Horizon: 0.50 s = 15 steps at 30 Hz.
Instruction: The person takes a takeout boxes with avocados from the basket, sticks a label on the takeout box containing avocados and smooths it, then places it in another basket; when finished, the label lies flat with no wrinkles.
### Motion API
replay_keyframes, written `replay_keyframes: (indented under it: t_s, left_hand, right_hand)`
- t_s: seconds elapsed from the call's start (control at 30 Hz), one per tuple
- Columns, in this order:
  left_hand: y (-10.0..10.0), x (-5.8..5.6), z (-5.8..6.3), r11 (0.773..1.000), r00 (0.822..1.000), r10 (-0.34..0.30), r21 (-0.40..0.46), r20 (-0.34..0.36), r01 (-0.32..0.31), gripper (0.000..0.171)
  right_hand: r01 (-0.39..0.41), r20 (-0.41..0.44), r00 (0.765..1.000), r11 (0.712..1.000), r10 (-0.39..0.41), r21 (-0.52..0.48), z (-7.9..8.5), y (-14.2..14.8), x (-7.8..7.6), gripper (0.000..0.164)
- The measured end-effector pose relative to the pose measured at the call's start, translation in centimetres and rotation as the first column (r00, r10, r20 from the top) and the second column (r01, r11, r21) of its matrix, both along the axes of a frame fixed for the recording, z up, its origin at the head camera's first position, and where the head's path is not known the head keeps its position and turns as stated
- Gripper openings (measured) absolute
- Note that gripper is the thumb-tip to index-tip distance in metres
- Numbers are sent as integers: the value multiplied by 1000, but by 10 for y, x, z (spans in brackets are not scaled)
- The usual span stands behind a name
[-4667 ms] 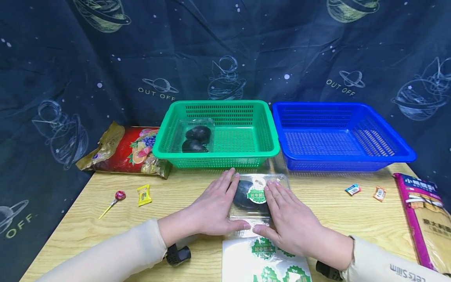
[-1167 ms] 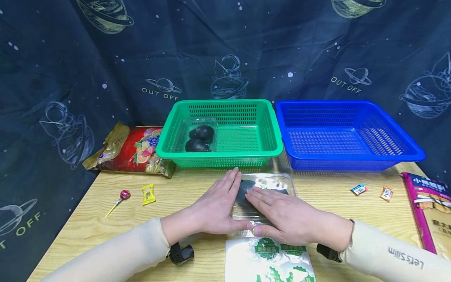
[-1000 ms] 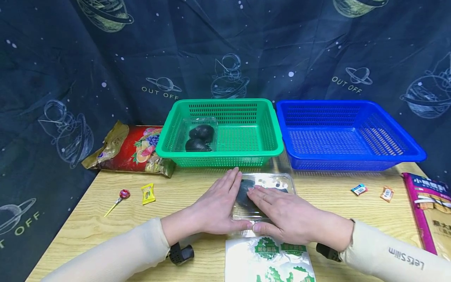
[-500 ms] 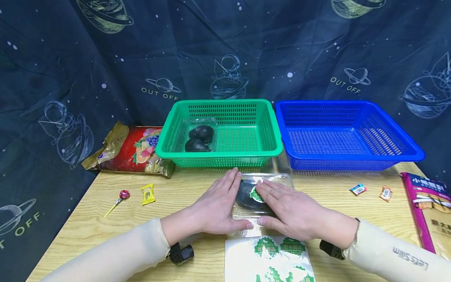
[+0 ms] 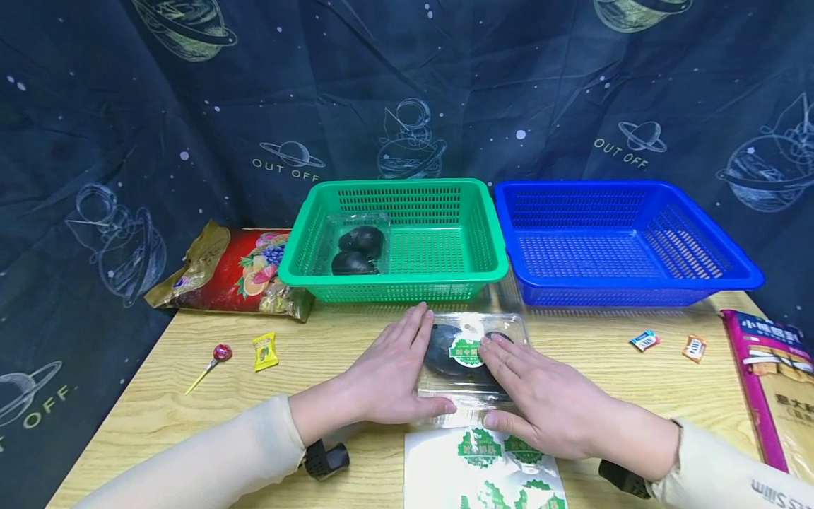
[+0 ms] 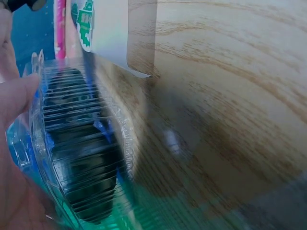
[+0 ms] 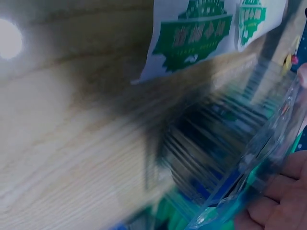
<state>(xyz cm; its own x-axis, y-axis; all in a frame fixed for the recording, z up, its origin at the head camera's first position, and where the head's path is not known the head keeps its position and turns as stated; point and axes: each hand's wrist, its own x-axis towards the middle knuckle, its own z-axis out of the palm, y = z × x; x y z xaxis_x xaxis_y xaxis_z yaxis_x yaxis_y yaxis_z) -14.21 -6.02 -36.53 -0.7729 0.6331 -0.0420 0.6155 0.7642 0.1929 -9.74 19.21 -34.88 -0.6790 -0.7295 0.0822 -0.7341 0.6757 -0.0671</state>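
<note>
Both the left hand [image 5: 394,378] and right hand [image 5: 550,399] rest straight, ungrasping fingers against a clear container [image 5: 454,387] at lower centre. A green-and-white sticker [image 5: 466,350] shows between them.

Tbl-top workstn [image 5: 331,339], space-print backdrop [image 5: 521,92]

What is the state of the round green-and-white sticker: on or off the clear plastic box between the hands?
On: the sticker lies on top of the box, with the right hand at its edge.
</note>
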Motion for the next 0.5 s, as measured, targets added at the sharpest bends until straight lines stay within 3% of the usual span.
replay_keyframes:
  t_s: [0.27, 0.5]
  left_hand:
    - [1, -1, 1, 1000, 1000, -11, -12, 9, 12, 120]
    - [-2, -1, 1, 999, 999, -40, 3, 1, 40, 117]
  right_hand:
    - [1, 37, 999, 1000, -2, 15, 4, -5, 14, 77]
    - [8, 74, 997, 1000, -7, -11, -1, -33, 6, 79]
